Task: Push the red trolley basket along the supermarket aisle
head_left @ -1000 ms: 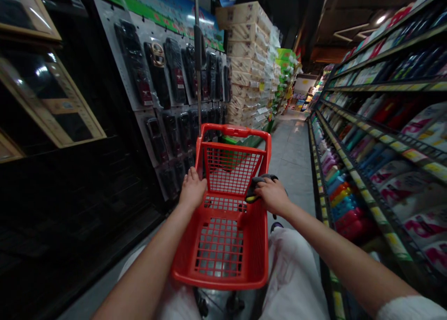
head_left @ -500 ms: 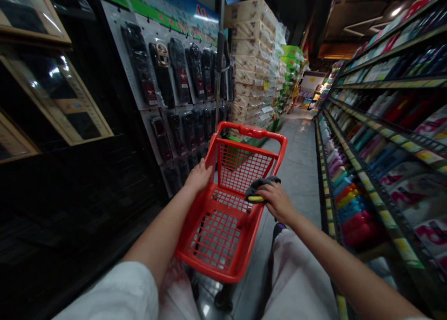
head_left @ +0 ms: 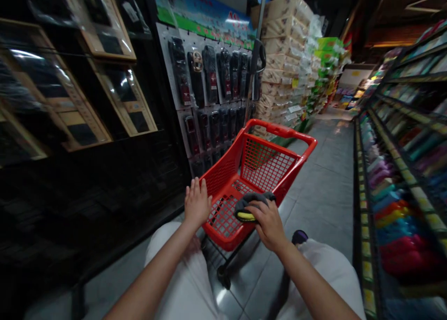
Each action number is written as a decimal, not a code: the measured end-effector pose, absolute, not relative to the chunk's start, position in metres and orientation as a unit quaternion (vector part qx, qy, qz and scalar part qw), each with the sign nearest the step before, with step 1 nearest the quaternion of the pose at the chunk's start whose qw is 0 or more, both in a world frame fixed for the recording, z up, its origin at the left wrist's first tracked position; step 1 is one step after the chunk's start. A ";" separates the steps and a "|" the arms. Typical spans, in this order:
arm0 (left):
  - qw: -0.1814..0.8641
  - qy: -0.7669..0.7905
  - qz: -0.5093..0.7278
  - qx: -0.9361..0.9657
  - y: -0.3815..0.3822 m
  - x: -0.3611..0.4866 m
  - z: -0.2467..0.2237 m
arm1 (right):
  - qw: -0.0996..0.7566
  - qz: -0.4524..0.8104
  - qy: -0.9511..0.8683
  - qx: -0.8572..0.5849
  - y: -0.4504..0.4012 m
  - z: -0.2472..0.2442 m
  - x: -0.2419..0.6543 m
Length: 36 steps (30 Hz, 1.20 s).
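The red shopping cart (head_left: 223, 169) is smooth, glossy plastic, with an open lattice floor, a gridded panel at its far end and a rounded loop handle (head_left: 284, 130) beyond that. It stands at an angle on shiny grey floor tiles (head_left: 314, 190), on a dark metal frame with a black wheel (head_left: 223, 277) below its near end.

The left hand (head_left: 198, 204) is open at the cart's near left rim, fingers extended and slightly spread, palm down, with nothing in its grasp; whether the palm presses on the rim cannot be told. The right hand (head_left: 268, 222) is closed, its fingers curled over a soft, bunched grey cloth (head_left: 254, 203) with a bright yellow edge. The cloth lies at the cart's near right side, over the rim and part of the lattice floor. The cart is in front of both hands, its near end between them.

Left of the cart, dark goods in crinkled clear plastic (head_left: 210, 73) hang in rows on a pale panel (head_left: 167, 45); farther left are flat boxes with wood-toned borders (head_left: 134, 101). Behind the cart rises a stack of pale, film-wrapped packs (head_left: 279, 64). Right of it, long shelves (head_left: 405, 166) carry soft-looking coloured bundles (head_left: 401, 222), blurred at the edge.
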State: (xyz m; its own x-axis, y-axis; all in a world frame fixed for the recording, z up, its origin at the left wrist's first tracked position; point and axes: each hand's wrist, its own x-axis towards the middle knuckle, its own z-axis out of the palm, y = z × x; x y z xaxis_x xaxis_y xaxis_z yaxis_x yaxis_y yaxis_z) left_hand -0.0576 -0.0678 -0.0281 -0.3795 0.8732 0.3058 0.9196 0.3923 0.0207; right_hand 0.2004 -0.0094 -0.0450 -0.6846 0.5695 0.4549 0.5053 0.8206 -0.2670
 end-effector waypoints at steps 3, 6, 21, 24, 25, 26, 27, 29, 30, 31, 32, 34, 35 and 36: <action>0.123 -0.839 -0.124 -0.515 -0.064 -0.062 -0.031 | 0.235 0.055 -0.937 -0.252 -0.013 -0.043 0.202; 0.104 -0.848 -0.131 -0.503 -0.053 -0.068 -0.031 | 0.242 0.060 -0.930 -0.270 0.007 -0.033 0.209; 0.066 -0.810 -0.088 -0.576 -0.023 -0.088 -0.029 | 0.236 0.002 -0.949 -0.207 -0.050 -0.054 0.164; 0.061 -0.802 -0.089 -0.588 -0.020 -0.092 -0.031 | 0.235 -0.031 -0.944 -0.230 0.005 -0.041 0.201; 0.059 -0.801 -0.089 -0.590 -0.019 -0.092 -0.031 | 0.236 -0.038 -0.936 -0.257 0.026 -0.035 0.215; 0.056 -0.800 -0.089 -0.591 -0.017 -0.093 -0.031 | 0.238 -0.046 -0.927 -0.287 0.047 -0.030 0.228; 0.050 -0.800 -0.089 -0.591 -0.015 -0.093 -0.031 | 0.243 -0.055 -0.915 -0.318 0.066 -0.024 0.240; 0.040 -0.798 -0.090 -0.594 -0.010 -0.095 -0.029 | 0.264 -0.065 -0.888 -0.371 0.096 -0.016 0.256; 0.035 -0.797 -0.090 -0.597 -0.007 -0.096 -0.027 | 0.271 -0.067 -0.876 -0.393 0.104 -0.014 0.258; 0.032 -0.795 -0.089 -0.599 -0.004 -0.097 -0.024 | 0.278 -0.068 -0.864 -0.415 0.108 -0.013 0.257; 0.031 -0.795 -0.089 -0.599 -0.001 -0.097 -0.022 | 0.282 -0.069 -0.852 -0.435 0.109 -0.013 0.253; 0.031 -0.801 -0.088 -0.592 0.006 -0.092 -0.016 | 0.288 -0.072 -0.831 -0.471 0.100 -0.017 0.237; 0.033 -0.805 -0.090 -0.586 0.008 -0.087 -0.013 | 0.291 -0.074 -0.821 -0.485 0.093 -0.020 0.228; 0.032 -0.807 -0.093 -0.582 0.010 -0.079 -0.011 | 0.293 -0.073 -0.816 -0.493 0.085 -0.023 0.218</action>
State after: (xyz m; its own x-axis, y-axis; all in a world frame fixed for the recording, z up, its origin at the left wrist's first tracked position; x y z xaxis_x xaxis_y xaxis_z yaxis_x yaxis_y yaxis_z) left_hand -0.0789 0.0096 -0.0113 -0.3207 0.9335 0.1604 0.9455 0.3054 0.1128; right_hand 0.2185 0.0849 -0.0229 -0.3416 0.7620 0.5502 0.8478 0.5025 -0.1696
